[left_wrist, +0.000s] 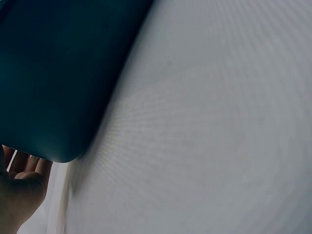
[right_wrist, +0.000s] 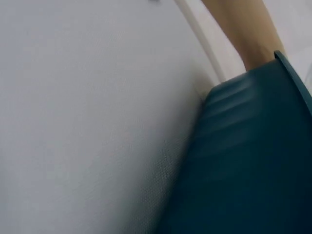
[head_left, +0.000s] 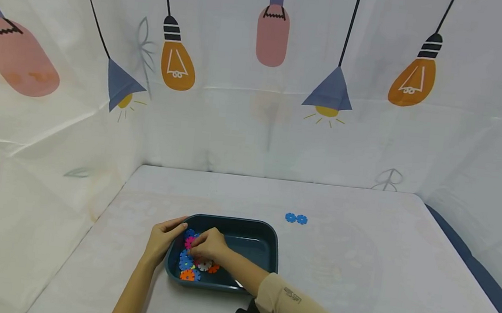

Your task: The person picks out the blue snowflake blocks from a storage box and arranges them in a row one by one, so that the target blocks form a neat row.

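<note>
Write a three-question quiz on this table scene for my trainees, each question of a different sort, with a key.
1. True or false: the left hand rests on the rim of the tray.
2. Where do the two joined blue discs lie? A in the tray; B on the table beyond the tray; C in the right hand.
3. Fill in: the right hand reaches among the coloured ____.

Key: 1 true; 2 B; 3 discs.
</note>
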Available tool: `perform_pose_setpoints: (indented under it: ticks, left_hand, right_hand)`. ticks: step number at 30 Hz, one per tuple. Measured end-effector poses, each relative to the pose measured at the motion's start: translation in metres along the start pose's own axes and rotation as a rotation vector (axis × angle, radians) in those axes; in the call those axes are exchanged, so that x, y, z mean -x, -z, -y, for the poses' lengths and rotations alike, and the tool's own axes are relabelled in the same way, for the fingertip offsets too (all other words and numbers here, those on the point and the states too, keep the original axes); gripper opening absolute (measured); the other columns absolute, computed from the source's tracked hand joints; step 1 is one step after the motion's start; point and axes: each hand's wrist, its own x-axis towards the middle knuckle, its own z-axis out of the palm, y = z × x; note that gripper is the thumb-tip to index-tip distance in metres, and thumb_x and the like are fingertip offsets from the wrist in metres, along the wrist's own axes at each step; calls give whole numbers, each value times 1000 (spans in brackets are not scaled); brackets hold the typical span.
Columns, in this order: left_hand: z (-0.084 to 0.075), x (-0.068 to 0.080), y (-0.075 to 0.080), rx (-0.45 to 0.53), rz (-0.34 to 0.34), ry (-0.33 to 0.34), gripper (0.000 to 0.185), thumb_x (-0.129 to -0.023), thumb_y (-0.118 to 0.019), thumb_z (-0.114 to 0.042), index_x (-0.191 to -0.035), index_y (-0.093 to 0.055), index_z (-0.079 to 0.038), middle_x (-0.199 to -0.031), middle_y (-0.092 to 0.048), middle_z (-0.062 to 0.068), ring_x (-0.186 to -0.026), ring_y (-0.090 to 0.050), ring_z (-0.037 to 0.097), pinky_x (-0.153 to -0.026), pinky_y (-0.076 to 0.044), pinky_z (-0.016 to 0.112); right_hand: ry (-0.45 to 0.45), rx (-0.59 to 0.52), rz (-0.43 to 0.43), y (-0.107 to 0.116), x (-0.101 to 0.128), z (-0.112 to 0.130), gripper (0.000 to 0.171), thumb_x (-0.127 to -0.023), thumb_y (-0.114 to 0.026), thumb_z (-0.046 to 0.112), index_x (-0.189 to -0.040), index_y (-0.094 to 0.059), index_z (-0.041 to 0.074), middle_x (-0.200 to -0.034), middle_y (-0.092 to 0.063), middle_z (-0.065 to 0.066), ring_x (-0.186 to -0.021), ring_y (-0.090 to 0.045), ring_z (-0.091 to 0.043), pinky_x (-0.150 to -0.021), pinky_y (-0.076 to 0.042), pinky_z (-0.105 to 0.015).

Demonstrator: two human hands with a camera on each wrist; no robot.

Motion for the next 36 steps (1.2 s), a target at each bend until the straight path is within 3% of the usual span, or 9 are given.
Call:
perform_pose_setpoints:
  ticks: [8, 14, 26, 36]
  left_hand:
    - [1, 1, 1, -7, 1, -5, 39, -88, -65, -15, -121, -60, 5, -125, -59, 16, -101, -56, -5, -86, -45, 13]
    - [1, 1, 2, -17, 14, -2, 40, -89, -64, -16, -123, -60, 5, -127, -57, 18, -102, -55, -6, -87, -44, 12]
    - [0, 0, 1, 8, 17, -6, 39, -89, -64, -15, -122, -60, 5, -123, -61, 14, -103, -56, -3, -89, -44, 13]
    - [2, 0, 1, 7, -5, -10, 39, -88, -66, -15, -121, -61, 5, -115, -65, 3, -101, -57, -3, -86, -46, 14]
  right_hand:
    - [-209, -225, 71, -1, 1, -3, 9, -74, -75, -6, -82, -73, -5, -69, -69, -14, -68, -70, -27, -59, -56, -30]
    - [-280, -390, 114, -9, -2, -3, 15, -74, -72, -10, -89, -69, -9, -76, -68, -15, -77, -69, -32, -67, -56, -36]
    - [-238, -375, 138, -26, 3, 2, 7, -77, -70, -9, -83, -67, -7, -71, -68, -14, -71, -70, -28, -63, -56, -31]
    - [-215, -337, 80, -7, -1, -2, 15, -77, -64, -11, -91, -70, -11, -76, -68, -16, -68, -70, -27, -61, -56, -29]
